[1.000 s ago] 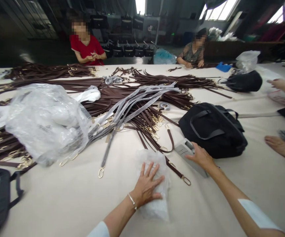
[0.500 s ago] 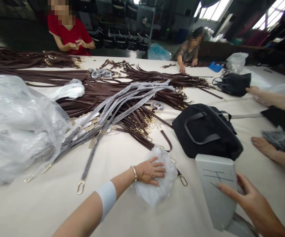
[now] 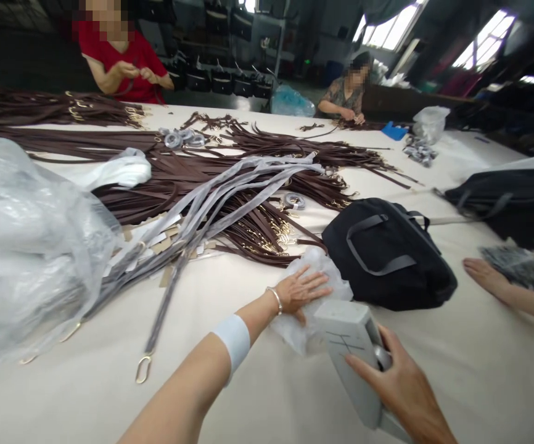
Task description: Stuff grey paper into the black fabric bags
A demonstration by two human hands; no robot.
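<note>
My left hand (image 3: 297, 291) lies with its fingers spread on a crumpled clear plastic bundle (image 3: 320, 262), pressing it on the table. What is inside or under the plastic cannot be made out. My right hand (image 3: 399, 379) grips a grey boxy hand-held device (image 3: 348, 357) with dark pen strokes on its face. The device is tilted, its top end at the near right edge of the plastic; whether they touch is unclear. A black handled bag (image 3: 387, 256) stands just beyond both hands. Brown straps with gold clasps (image 3: 279, 234) reach up to the plastic from the left.
A large clear plastic bag (image 3: 31, 246) covers the left side. Grey wrapped straps (image 3: 221, 194) lie over the brown straps (image 3: 169, 179). At right rest another black bag (image 3: 502, 200) and a co-worker's hand (image 3: 489, 277). Two people work across the table (image 3: 248, 394).
My left hand and the plastic have shifted right, and the gold clasp beside the plastic is no longer visible. The device has moved left to the plastic. At right, a co-worker's small black bag is gone.
</note>
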